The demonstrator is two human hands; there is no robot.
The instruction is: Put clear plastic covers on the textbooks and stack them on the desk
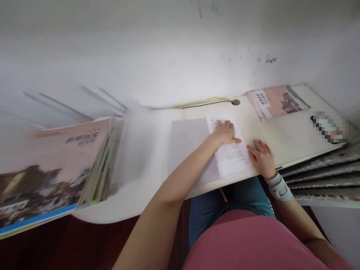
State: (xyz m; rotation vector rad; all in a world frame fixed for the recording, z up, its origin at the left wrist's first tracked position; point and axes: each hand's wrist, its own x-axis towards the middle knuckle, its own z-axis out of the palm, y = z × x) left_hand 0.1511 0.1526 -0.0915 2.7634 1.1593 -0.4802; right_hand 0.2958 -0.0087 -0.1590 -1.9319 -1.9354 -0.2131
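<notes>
Head view: I see an open book (189, 142) on near side of the cable hole (235, 102). L hand (224, 132) lies on its printed pg (230, 161), thumb apart from fingers; R hand (261, 158), fingers slightly apart, is at pg's edge. Best press evenly, w/o creasing.

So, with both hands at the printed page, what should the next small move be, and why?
I'd probably slide the left hand toward the grey sheet: the hand lies across the printed page and covers some of its text. The right hand, at the page's right edge, seems well placed to steady it.
</notes>
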